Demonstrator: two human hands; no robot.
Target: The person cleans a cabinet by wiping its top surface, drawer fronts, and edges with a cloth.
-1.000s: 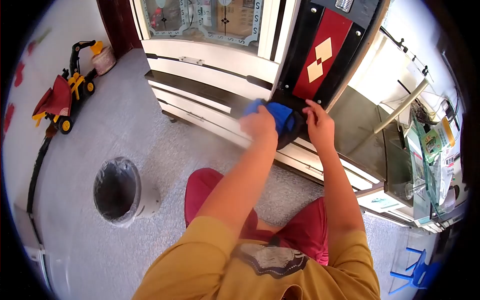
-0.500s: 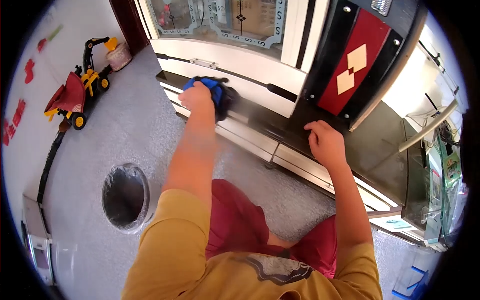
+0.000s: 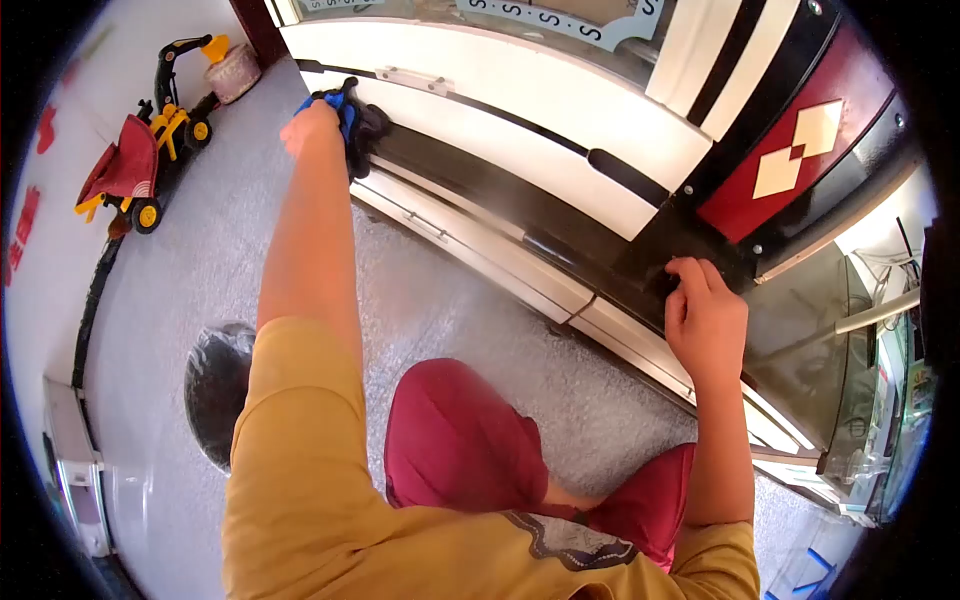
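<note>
My left hand (image 3: 313, 128) is closed on a bunched blue and black cloth (image 3: 352, 118). It presses the cloth at the far left end of the dark ledge (image 3: 450, 175) of a white cabinet (image 3: 510, 125). The cloth's underside is hidden. Farther right, my right hand (image 3: 706, 320) rests by the same ledge, near the foot of a red and black panel (image 3: 775, 190). Its fingers are loosely curled, thumb and forefinger apart, and nothing shows between them.
Below the ledge run white drawers (image 3: 470, 245). A lined bin (image 3: 215, 395) stands on the grey floor (image 3: 160, 330), partly behind my left arm. A toy excavator truck (image 3: 150, 150) and a round tub (image 3: 233, 78) are by the left wall. A glass-sided case (image 3: 885, 400) is at right.
My left hand has slid the cloth leftward along the ledge to its end. The view has shifted, and the bin is now partly covered by my sleeve. My right hand stays by the ledge.
</note>
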